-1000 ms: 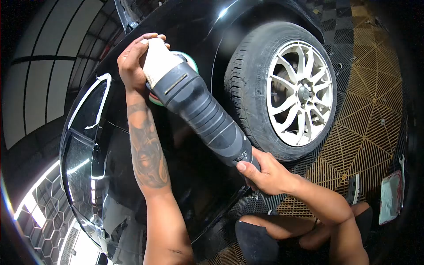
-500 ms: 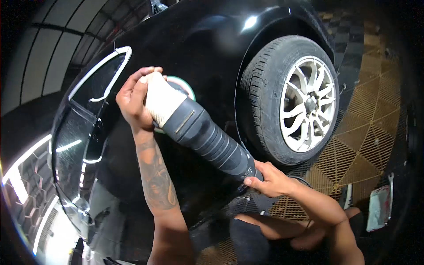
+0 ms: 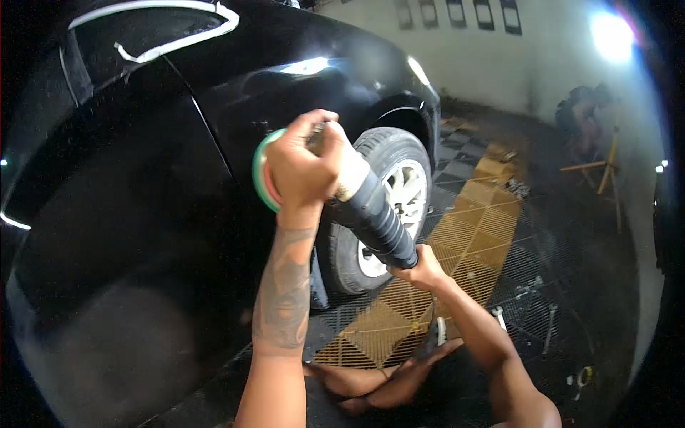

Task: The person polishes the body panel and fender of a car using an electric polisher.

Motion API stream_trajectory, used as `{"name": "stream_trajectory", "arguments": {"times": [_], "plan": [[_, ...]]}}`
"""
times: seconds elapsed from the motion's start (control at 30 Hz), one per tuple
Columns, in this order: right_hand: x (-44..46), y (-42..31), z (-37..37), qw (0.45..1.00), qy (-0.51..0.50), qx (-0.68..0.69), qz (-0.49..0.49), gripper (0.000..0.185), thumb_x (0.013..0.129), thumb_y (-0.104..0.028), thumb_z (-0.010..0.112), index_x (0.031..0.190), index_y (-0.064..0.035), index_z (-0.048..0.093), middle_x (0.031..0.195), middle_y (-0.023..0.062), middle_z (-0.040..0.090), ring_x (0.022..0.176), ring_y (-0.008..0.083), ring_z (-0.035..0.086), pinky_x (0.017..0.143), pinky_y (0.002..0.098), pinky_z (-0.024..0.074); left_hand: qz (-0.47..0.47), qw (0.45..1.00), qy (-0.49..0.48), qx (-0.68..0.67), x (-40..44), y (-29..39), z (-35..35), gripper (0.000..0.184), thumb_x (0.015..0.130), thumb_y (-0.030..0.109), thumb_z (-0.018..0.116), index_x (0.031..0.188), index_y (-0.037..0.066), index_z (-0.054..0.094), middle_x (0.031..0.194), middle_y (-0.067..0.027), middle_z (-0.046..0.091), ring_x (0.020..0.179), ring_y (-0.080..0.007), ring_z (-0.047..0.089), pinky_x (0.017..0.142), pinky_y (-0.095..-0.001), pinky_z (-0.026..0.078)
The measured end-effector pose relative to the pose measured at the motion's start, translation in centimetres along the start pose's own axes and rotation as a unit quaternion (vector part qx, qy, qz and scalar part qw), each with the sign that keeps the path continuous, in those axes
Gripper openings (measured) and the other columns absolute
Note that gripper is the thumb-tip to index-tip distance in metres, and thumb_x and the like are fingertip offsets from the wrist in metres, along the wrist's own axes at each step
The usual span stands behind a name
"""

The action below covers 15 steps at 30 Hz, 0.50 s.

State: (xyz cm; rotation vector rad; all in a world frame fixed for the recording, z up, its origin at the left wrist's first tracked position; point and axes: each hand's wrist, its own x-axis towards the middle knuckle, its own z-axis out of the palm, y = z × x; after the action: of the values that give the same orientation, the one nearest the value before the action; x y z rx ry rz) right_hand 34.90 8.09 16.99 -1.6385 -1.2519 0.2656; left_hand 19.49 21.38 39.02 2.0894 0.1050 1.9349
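A black car polisher [image 3: 378, 227] with a whitish head and a green-edged round pad [image 3: 257, 173] is held between both hands, its body slanting down to the right. My left hand [image 3: 303, 162] is closed around the polisher's head, the fingers curled over its top. My right hand [image 3: 424, 269] grips the rear end of its black body. The pad is turned toward the glossy black car body panel [image 3: 164, 235]; whether it touches the paint I cannot tell. Just behind the tool is the wheel [image 3: 348, 265], with a white spoked rim, partly covered by it.
White masking tape [image 3: 160, 51] borders the car's window at upper left. Brown and black grid tiles [image 3: 471, 242] cover the floor, with wrenches [image 3: 550, 329] and a tape roll [image 3: 585, 376] lying at right. A yellow stand [image 3: 609, 167] is near the wall, under a bright lamp [image 3: 612, 37].
My view has swung right, bringing the wall, lamp and stand into sight. Both hands still hold the polisher, which is now angled so its pad shows at the left of my left hand.
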Motion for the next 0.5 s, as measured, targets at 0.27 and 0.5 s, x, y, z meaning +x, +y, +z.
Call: {"name": "stream_trajectory", "arguments": {"times": [0.27, 0.5], "plan": [[1.9, 7.3, -3.6, 0.993, 0.021, 0.075, 0.088, 0.031, 0.07, -0.02, 0.083, 0.085, 0.0, 0.064, 0.074, 0.0049, 0.066, 0.063, 0.0137, 0.061, 0.06, 0.0315, 0.0495, -0.035, 0.998, -0.007, -0.054, 1.3, -2.2, 8.0, 0.021, 0.075, 0.017, 0.068, 0.089, 0.003, 0.075, 0.083, -0.0174, 0.073, 0.078, -0.0276, 0.074, 0.073, -0.0332, 0.057], [3.5, 3.2, -5.7, 0.979, 0.023, 0.178, 0.098, 0.024, 0.074, -0.012, 0.078, 0.085, -0.0001, 0.06, 0.063, 0.0072, 0.061, 0.052, 0.017, 0.058, 0.055, 0.0331, 0.0496, -0.05, 0.997, -0.051, -0.005, 5.8, -3.2, 12.8, 0.023, 0.074, 0.025, 0.067, 0.084, 0.008, 0.076, 0.083, -0.0169, 0.072, 0.077, -0.0345, 0.072, 0.073, -0.0386, 0.058]]}}
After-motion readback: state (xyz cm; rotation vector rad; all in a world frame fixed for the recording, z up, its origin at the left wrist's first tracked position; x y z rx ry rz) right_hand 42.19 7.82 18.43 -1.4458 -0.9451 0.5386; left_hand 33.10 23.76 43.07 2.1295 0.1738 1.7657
